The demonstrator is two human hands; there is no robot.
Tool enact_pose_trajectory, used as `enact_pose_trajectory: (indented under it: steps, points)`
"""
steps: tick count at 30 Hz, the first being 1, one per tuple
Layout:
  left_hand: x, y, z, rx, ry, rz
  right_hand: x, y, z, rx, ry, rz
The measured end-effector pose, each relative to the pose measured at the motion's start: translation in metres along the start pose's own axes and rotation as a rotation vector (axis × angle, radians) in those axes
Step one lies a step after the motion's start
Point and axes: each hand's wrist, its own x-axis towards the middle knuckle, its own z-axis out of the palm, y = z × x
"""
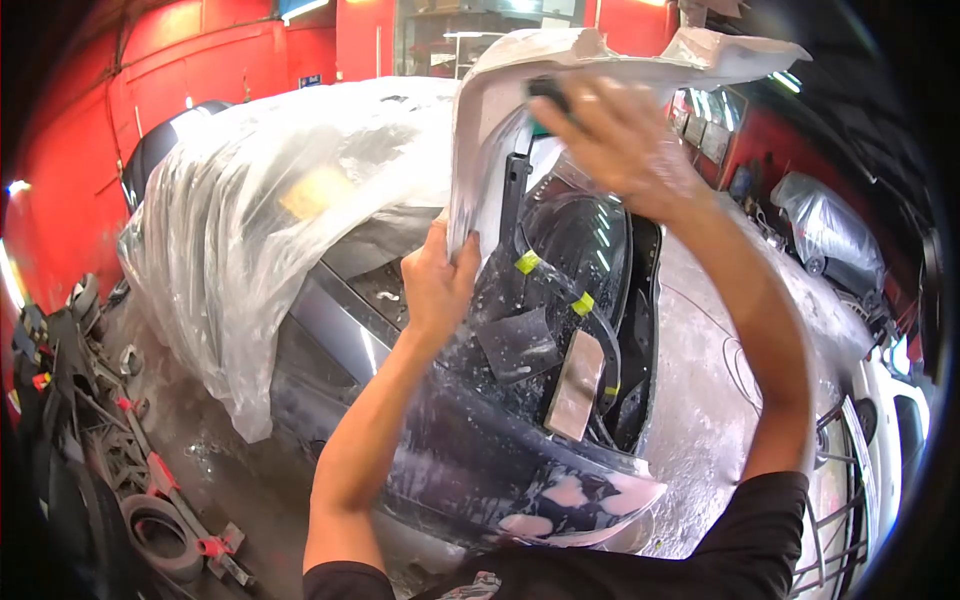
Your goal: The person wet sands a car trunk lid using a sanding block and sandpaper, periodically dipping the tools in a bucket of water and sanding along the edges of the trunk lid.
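Note:
A pale, curved body panel (pixel 487 100) stands upright above the open rear of a dark car. My left hand (pixel 440 280) grips the panel's lower edge, thumb on one side and fingers on the other. Higher up, my right hand (pixel 620 135), smeared by motion, holds a dark block (pixel 548 98) against or close to the panel's face. Below, a brown sanding block (pixel 576 385) and a dark sheet (pixel 518 345) lie on the car near a cable with yellow tape (pixel 527 262).
Clear plastic sheeting (pixel 230 200) drapes the car at the left. The dark bumper (pixel 500 470) has pink filler patches. A tire (pixel 160 538) and red-ended stands lie at the lower left. A plastic-wrapped object (pixel 830 225) and a white car (pixel 890 420) are at the right.

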Motion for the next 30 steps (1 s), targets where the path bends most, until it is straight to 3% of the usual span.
enact_pose_trajectory:
  steps: [6, 9, 12, 16, 20, 23, 25, 28, 30]
  points:
    - [-0.004, 0.002, -0.002, 0.002, 0.006, -0.042, 0.011, -0.019, 0.013, 0.023, -0.014, 0.051]
    - [0.000, 0.001, -0.003, 0.018, -0.001, -0.015, 0.009, -0.002, 0.000, -0.017, -0.009, -0.038]
    - [-0.001, -0.009, 0.002, 0.030, 0.058, 0.021, -0.018, 0.020, -0.007, -0.032, 0.052, 0.013]
    - [-0.004, -0.001, -0.003, 0.002, 0.024, -0.015, 0.030, -0.025, 0.010, -0.013, 0.030, 0.030]
    - [-0.004, -0.001, -0.001, 0.012, 0.001, -0.045, -0.012, 0.018, -0.011, -0.053, 0.003, -0.009]
    - [-0.003, -0.006, 0.001, 0.071, 0.077, 0.076, -0.007, -0.003, 0.004, -0.052, -0.030, 0.069]
    - [-0.005, -0.002, -0.002, 0.032, 0.041, 0.021, 0.014, -0.027, 0.012, -0.050, -0.079, 0.110]
    - [-0.004, -0.001, 0.000, -0.017, 0.020, 0.000, 0.008, -0.004, -0.004, -0.020, -0.040, 0.005]
    - [-0.004, -0.001, 0.002, 0.028, 0.038, -0.004, -0.004, 0.003, -0.010, -0.032, -0.043, 0.046]
